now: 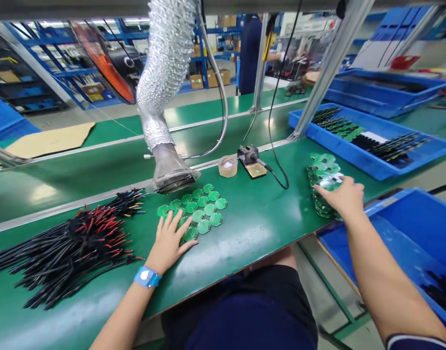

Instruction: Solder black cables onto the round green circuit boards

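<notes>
My left hand (168,245), a blue band on its wrist, lies with spread fingers on the near left part of a panel of round green circuit boards (209,209). That panel rests flat on the green bench, partly hidden by the fingers. At the right, a stack of similar circuit board panels (323,167) stands near the bench edge. My right hand (345,197) is on this stack, thumb and fingers spanning the top panel and gripping it; some fingertips are hidden. Left of my left hand lies a bundle of black cables (77,238) with red wire ends.
A fume extraction hose (162,97) hangs over the bench behind the panel. Behind are a small round tub (227,166) and a soldering iron holder (249,158) with its cord. Blue trays (386,170) stand at right. A person (250,53) is in the background.
</notes>
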Demonstrator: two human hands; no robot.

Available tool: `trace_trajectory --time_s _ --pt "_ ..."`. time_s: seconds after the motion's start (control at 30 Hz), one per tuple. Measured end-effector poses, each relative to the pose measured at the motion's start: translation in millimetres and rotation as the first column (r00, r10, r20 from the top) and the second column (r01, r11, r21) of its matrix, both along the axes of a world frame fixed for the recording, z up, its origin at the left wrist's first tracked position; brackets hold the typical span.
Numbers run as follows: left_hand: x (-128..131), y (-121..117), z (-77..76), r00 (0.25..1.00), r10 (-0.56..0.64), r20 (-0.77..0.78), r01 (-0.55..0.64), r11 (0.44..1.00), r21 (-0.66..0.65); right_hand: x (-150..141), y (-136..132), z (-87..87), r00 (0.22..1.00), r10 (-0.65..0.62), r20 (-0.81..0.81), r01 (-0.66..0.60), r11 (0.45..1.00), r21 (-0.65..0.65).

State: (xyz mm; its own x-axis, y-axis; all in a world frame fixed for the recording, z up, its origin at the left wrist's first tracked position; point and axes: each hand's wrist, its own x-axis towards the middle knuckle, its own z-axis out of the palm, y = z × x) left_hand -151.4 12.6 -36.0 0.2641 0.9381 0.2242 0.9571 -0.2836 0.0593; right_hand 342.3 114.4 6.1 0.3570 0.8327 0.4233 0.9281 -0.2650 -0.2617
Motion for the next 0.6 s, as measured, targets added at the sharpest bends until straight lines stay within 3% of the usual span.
trace_trajectory --time_s 0.07,0.13,0.17,0.2,0.27,0.3,0.33,0.37,0.4,0.47,0.53,0.6 --pt "12 0 12.5 0.989 0.038 0.145 -0.043 0.998 0.034 -30 -25 9.4 0.998 0.069 -0.012 -0.068 0.994 0.090" --pt "44 -5 29.3 0.908 0.056 0.416 -0.059 0.998 -0.005 -73 -54 14.4 0.968 0.250 -0.011 -0.246 0.957 0.154" --pt "65 -7 37.8 0.803 0.047 0.594 -0.013 0.998 -0.062 -97 -69 14.7 0.896 0.443 -0.037 -0.429 0.882 0.194" --pt "88 -9 45.2 0.635 0.061 0.770 0.068 0.989 -0.134 -120 -83 13.7 0.813 0.579 -0.060 -0.557 0.803 0.211" --pt "128 -8 54.8 0.193 0.242 0.951 0.128 0.954 -0.269 -161 -105 9.3 0.680 0.721 -0.134 -0.697 0.692 0.187" --pt "142 -6 56.4 0.036 0.310 0.950 0.045 0.949 -0.311 -177 -111 6.6 0.625 0.749 -0.220 -0.735 0.659 0.157" --pt "152 -3 56.3 -0.081 0.330 0.941 -0.033 0.942 -0.333 -190 -113 4.1 0.596 0.731 -0.332 -0.739 0.661 0.129" --pt "156 -1 55.1 -0.148 0.340 0.929 -0.085 0.931 -0.354 -199 -112 2.1 0.559 0.680 -0.474 -0.735 0.672 0.097" --pt "156 0 53.2 -0.168 0.339 0.926 -0.119 0.925 -0.360 -205 -107 0.9 0.509 0.603 -0.614 -0.729 0.681 0.064" --pt "147 -2 49.6 -0.130 0.332 0.934 -0.110 0.932 -0.346 -213 -94 0.3 0.384 0.445 -0.809 -0.736 0.676 0.022" --pt "137 -7 47.5 -0.074 0.316 0.946 -0.080 0.943 -0.322 -218 -84 1.2 0.273 0.366 -0.890 -0.774 0.632 0.023" --pt "131 -14 46.8 -0.095 0.322 0.942 -0.045 0.944 -0.327 -224 -84 1.5 0.205 0.331 -0.921 -0.798 0.601 0.039"
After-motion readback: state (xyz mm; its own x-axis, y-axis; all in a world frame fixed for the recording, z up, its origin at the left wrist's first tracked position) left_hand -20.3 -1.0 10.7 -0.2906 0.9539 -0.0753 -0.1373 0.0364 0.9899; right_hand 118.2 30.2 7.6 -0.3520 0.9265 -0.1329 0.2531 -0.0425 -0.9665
